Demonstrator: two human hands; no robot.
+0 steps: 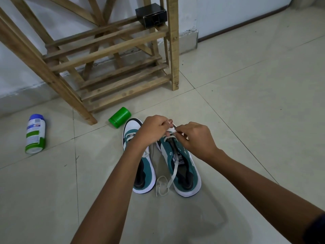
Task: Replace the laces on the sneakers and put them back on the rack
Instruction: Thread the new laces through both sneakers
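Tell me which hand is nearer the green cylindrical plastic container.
Left. The left hand sits just right of the green cylindrical plastic container; the right hand is farther right.

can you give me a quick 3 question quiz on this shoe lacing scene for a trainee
1. True or false: both sneakers stand on the wooden rack.
2. What do the left hand and right hand pinch between them?
A. the white lace
B. the green canister
C. the black box
3. Fill in: the spray can lies on the ____.

Key:
1. False: the left sneaker and right sneaker stand on the floor.
2. A, above the right sneaker's toe end.
3. floor, left of the rack.
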